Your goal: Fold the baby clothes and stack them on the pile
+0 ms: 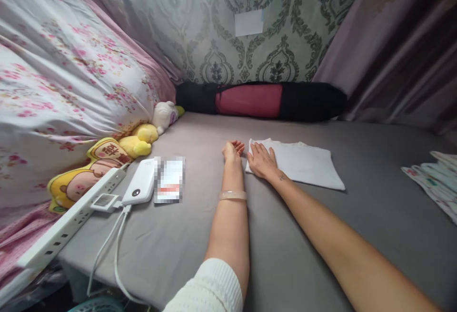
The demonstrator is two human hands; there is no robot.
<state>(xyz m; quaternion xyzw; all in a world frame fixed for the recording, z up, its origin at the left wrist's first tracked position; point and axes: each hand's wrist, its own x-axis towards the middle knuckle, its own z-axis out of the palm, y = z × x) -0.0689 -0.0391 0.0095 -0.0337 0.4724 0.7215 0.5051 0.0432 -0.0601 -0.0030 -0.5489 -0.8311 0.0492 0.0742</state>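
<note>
A folded white cloth [307, 162], perhaps a garment, lies flat on the grey bed sheet with a slightly uneven far edge. My right hand [262, 160] rests palm down on its left end, fingers stretched out. Just left of the cloth, apart from it, my left hand [233, 149] is turned on its side with the palm facing right. Its fingers are loosely bent and nothing shows in them. A pale bangle [233, 195] circles my left forearm.
On the left are a white power strip [76, 217], a power bank [141, 181] with cables, a blurred phone-like item [170, 181] and plush toys [137, 141]. A black and red long bag [250, 100] lies at the back. Patterned fabric [433, 179] lies far right.
</note>
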